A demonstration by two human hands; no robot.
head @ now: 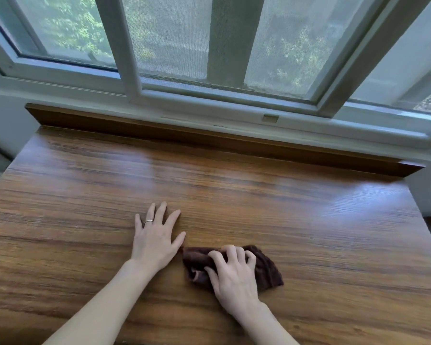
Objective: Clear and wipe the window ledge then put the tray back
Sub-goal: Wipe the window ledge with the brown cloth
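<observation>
Your right hand (230, 275) has its grip curled down on the brown cloth (266, 270), bunched on the wooden ledge (309, 220) near its front edge; your left hand (156, 239) lies flat and open just beside it. The cloth's long axis runs left to right, tilting toward you at its right end. Bunched so, it may skip streaks or slip from your fingers. No tray is in view
</observation>
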